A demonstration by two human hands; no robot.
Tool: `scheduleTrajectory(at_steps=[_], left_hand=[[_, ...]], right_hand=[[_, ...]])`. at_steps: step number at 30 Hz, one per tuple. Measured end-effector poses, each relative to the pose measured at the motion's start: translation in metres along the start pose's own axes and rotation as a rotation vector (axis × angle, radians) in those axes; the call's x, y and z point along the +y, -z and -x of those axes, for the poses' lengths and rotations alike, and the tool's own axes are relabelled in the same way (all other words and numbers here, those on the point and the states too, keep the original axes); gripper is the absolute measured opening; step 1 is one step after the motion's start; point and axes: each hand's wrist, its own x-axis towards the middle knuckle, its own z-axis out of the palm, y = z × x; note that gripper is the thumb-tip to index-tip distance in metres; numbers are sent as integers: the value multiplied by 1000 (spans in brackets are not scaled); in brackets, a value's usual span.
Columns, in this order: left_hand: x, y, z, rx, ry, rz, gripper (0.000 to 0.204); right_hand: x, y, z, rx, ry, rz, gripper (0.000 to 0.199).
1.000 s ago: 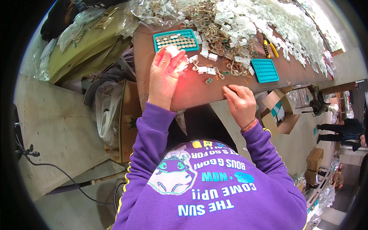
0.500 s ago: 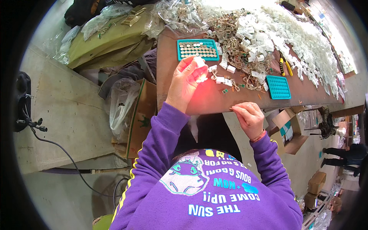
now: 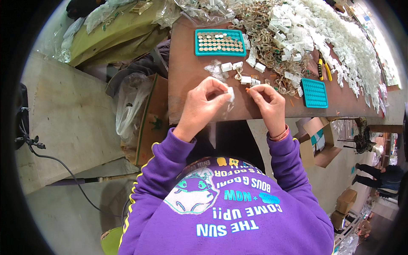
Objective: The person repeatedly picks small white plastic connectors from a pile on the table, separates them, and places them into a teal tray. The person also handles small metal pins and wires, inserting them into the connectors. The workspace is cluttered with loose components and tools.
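The left hand (image 3: 203, 104) pinches a small white connector (image 3: 230, 93) while the right hand (image 3: 267, 102) grips an orange-tipped wire (image 3: 247, 89), which could slip and misalign

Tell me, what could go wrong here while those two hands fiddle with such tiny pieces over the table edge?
The left hand pinches a small white part and the right hand a tiny orange piece, both close to the brown table near its front edge; a slip might drop either to the floor. A sleeve could also nudge the loose white parts just beyond the hands, or the teal tray filled with round pieces.
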Motion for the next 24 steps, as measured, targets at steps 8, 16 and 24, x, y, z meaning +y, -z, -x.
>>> scheduleTrajectory(at_steps=[8,16,24], left_hand=[[4,22,-6,275,-405,-749,28],[1,19,-5,217,-400,-857,31],[-3,20,-4,223,-418,-804,26]], right_hand=[[-18,-11,-12,-140,272,284,8],[-33,-37,-39,-351,541,603,9],[-46,-37,-48,-598,575,876,8]])
